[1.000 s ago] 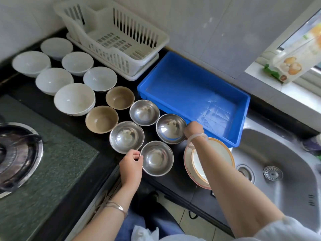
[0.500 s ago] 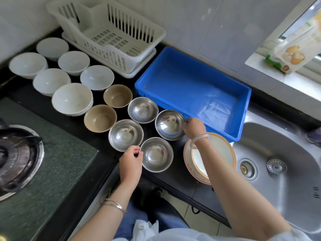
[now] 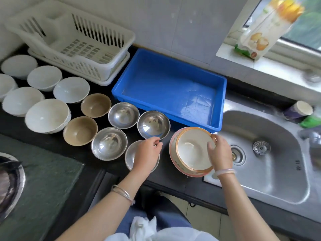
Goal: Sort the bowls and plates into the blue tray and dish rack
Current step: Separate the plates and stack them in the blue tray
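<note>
My right hand (image 3: 220, 152) grips the right edge of a white gold-rimmed plate (image 3: 191, 150), thumb inside it. That plate sits tilted on a pink-rimmed plate (image 3: 172, 153) at the counter's front, beside the sink. My left hand (image 3: 147, 153) lies over the nearest steel bowl (image 3: 130, 155), hiding most of it, and its curled fingertips pinch that bowl's far right rim. Three more steel bowls (image 3: 153, 125), two brown bowls (image 3: 79, 130) and several white bowls (image 3: 46, 115) stand to the left. The blue tray (image 3: 121, 94) and the white dish rack (image 3: 69, 40) hold nothing.
A steel sink (image 3: 260, 171) lies on the right, with a cup (image 3: 298, 110) on its back edge. A carton (image 3: 265, 26) stands on the windowsill. A gas burner (image 3: 8, 180) on a dark hob is at the left. The tiled wall is close behind rack and tray.
My right hand left the far right steel bowl's rim and took the top plate's right edge. My left hand slid from the near bowl's left rim across to its right side.
</note>
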